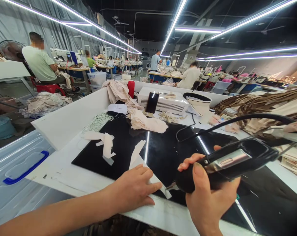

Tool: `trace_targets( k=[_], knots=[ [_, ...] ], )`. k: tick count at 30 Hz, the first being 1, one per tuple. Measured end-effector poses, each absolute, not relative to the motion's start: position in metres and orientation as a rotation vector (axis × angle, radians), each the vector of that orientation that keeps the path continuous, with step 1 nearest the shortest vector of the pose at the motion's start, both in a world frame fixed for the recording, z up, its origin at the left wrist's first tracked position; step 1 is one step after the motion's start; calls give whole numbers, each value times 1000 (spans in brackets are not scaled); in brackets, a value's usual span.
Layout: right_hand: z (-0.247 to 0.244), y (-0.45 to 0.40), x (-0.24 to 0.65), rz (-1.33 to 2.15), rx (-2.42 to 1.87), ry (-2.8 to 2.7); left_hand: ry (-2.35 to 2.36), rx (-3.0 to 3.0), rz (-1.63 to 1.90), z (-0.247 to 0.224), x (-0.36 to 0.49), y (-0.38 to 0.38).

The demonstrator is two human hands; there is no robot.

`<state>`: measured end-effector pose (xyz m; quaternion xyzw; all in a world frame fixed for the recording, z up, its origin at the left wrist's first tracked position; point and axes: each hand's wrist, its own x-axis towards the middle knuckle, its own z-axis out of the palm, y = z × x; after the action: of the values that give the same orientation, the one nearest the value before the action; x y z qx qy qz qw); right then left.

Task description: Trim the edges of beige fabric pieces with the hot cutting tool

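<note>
My right hand (207, 196) is wrapped round a black corded hand tool (227, 164) with a metal plate on its side. The tool's thin metal tip points left and meets the end of a pale fabric strip (160, 183), or lies right beside it. Fingers apart, my left hand (136, 186) presses flat on that strip, holding it against the glossy black board (163, 150). Another folded pale strip (106, 146) lies on the board to the left. Behind them rests a stack of cream fabric pieces (147, 122).
At the back of the table stand a white vented box (173, 103), a phone (152, 102), a red thread spool (130, 88) and a cream round container (199, 103). Brown fabric bundles (261, 101) lie right. A cable arcs over the board. People sit at machines beyond.
</note>
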<state>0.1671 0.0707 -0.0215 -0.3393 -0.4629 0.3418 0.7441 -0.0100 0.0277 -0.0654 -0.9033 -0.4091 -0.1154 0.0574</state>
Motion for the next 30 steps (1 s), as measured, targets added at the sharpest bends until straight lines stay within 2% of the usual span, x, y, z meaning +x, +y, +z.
trace_targets(
  k=[30],
  knots=[
    [-16,96,145,872,-625,-1002,-1215,-2747,-443,-78,-12,26]
  ],
)
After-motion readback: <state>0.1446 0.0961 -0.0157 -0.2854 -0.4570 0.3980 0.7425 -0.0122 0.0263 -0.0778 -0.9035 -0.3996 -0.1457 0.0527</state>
